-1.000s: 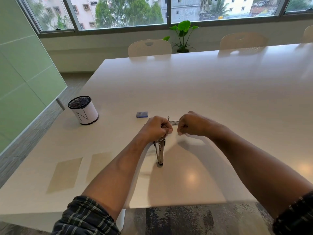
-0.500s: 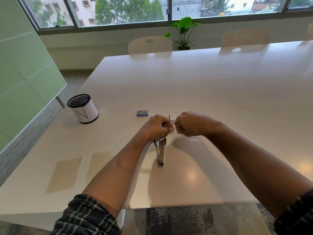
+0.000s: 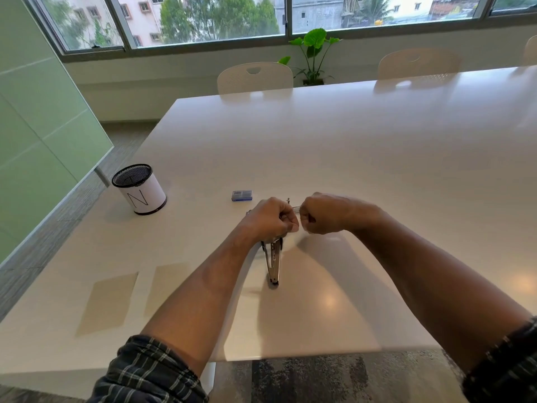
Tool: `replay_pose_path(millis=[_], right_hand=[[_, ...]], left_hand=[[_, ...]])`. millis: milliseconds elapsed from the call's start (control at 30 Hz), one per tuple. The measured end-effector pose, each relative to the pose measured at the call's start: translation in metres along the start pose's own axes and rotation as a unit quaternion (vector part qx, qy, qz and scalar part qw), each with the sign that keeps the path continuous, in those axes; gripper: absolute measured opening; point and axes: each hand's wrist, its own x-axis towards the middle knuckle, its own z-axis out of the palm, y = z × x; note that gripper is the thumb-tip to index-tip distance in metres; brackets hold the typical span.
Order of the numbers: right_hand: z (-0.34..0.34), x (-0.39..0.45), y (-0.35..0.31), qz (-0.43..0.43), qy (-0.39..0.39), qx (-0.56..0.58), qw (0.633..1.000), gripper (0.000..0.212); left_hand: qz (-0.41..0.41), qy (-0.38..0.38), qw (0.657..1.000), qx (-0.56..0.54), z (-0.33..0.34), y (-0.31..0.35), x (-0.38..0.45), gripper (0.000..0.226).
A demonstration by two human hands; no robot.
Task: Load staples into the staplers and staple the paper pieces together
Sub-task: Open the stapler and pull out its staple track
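change: right hand has closed in on the left hand since a second ago; less of the staple strip shows between them now. stapler unmoved.
writing: mesh cup carries a white wrap with one large black letter "n". staple box is blue with a pale printed label, too small to read.
stapler: metal, opened out, on the white table; one end under the left hand, the other end nearer the person.
axis: long axis runs from the hands toward the person, near end on the table surface.
left hand: fingers curled round the far end of the stapler.
right hand: fingers curled, pinching a staple strip that points sideways at the left hand; the two hands are just beside each other.
paper pieces: two tan rectangles, flat, side by side near the table's near left edge, well apart from the stapler.
staple box position: just beyond the left hand.
mesh cup position: far left of the table.
sleeves: dark plaid on both forearms.
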Motion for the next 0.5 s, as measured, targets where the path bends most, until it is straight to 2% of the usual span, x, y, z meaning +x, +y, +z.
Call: replay_pose_path(millis=[100, 300, 500], right_hand=[[0.001, -0.003, 0.001, 0.009, -0.017, 0.0, 1.0, 0.017], [0.008, -0.006, -0.002, 0.002, -0.046, 0.0, 0.999, 0.02], [0.006, -0.014, 0.018, 0.056, 0.027, 0.138, 0.988, 0.013]], left_hand=[[0.004, 0.004, 1.0, 0.005, 0.001, -0.002, 0.001, 0.018], [0.018, 0.011, 1.0, 0.01, 0.001, -0.006, 0.001, 0.015], [0.02, -0.009, 1.0, 0.022, 0.0, -0.001, -0.001, 0.023]])
